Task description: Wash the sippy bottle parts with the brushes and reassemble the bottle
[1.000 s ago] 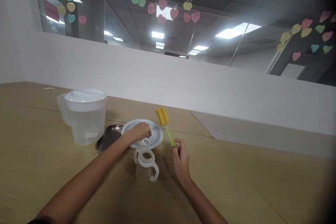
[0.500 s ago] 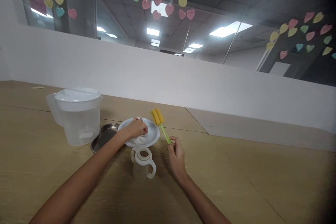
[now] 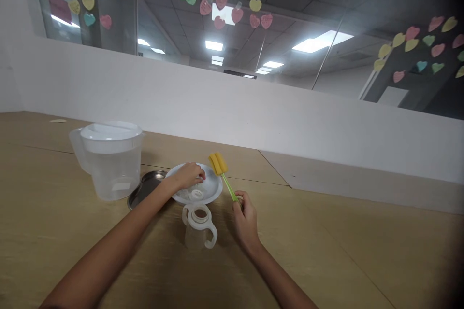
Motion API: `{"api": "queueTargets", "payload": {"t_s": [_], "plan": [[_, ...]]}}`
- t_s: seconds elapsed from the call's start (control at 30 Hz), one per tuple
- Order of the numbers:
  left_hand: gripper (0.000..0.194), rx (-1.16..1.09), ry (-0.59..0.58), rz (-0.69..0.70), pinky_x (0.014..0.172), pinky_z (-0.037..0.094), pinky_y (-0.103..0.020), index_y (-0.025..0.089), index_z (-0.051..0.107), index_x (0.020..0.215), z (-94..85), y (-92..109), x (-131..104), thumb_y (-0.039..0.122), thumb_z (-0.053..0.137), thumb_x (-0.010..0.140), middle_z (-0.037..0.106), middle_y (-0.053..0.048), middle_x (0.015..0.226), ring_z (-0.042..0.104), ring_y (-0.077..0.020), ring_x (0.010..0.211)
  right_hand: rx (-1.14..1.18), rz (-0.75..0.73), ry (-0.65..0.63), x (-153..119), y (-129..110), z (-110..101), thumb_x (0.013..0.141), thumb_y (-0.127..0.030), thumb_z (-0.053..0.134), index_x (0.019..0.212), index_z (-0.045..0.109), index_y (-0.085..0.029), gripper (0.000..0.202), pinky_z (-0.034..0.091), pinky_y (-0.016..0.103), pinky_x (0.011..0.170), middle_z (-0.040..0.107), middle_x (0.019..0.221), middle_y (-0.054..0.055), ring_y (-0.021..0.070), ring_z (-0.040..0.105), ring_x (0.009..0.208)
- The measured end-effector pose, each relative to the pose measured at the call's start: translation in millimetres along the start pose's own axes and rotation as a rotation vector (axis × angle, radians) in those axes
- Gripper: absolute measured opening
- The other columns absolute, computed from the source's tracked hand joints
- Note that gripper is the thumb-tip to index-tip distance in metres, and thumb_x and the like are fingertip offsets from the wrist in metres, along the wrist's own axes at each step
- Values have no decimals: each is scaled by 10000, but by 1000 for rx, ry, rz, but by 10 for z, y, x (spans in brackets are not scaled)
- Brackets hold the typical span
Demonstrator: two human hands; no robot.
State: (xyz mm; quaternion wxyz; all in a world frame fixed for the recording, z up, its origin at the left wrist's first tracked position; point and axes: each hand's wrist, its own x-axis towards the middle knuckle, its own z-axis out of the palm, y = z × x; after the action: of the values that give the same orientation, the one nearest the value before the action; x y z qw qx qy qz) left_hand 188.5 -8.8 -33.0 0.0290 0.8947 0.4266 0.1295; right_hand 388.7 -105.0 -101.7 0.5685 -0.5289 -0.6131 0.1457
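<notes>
My right hand [image 3: 246, 219] grips the thin green handle of a bottle brush [image 3: 218, 164], its yellow sponge head tilted up and away to the left. Over a white plate [image 3: 213, 192] my left hand [image 3: 189, 175] reaches down with curled fingers; what they hold, if anything, I cannot make out. A white ring [image 3: 196, 195] and some clear small parts lie in the plate, just below that hand. In front of the plate stands a clear baby bottle [image 3: 195, 234] with a white two-handled collar and an uncovered mouth, between my forearms and touched by neither hand.
A lidded clear plastic pitcher [image 3: 115, 169] with liquid in it stands at the left. Beside it a dark metal tray [image 3: 145, 188] lies partly behind my left forearm. A white wall [image 3: 217, 106] with a window above borders the wooden table [image 3: 308, 251].
My left hand has lifted slightly and its fingers have loosened a little over the plate, leaving the white ring more visible. The brush is held as before; the view has shifted a little.
</notes>
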Motion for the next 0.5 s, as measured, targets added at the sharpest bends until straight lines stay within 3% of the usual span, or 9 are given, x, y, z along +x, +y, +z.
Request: {"api": "queueTargets", "payload": {"t_s": [0.1,0.2,0.33,0.5], "plan": [[187,-34,-86,-102,620,393,-249,159,696,783,-124,-35,-56,219,525,733,691,-77,786,592,-180,684,9,1,-12,-2,8,6,770,-245,386,888,502,-180,177,300,211,514,413,574,-63,109,383,513],[134,-82,-222,-166,506,346,-234,152,650,568,-173,-19,-114,204,555,646,633,-40,558,509,-144,492,4,0,-10,-2,7,7,769,-249,387,878,505,-179,175,302,212,517,409,572,-62,111,382,516],[158,-171,-331,-210,496,342,-244,158,575,463,-148,45,-147,221,545,604,569,-20,468,465,-138,445,-6,-9,-16,-1,-18,-3,770,-258,395,879,510,-177,178,304,212,520,412,568,-63,112,384,513],[135,-321,-412,-244,497,371,-234,162,537,487,-100,56,-132,245,545,594,552,-11,473,483,-137,462,-11,-7,-20,5,-38,-16,766,-248,392,870,512,-177,174,301,209,517,433,572,-60,110,391,515]]}}
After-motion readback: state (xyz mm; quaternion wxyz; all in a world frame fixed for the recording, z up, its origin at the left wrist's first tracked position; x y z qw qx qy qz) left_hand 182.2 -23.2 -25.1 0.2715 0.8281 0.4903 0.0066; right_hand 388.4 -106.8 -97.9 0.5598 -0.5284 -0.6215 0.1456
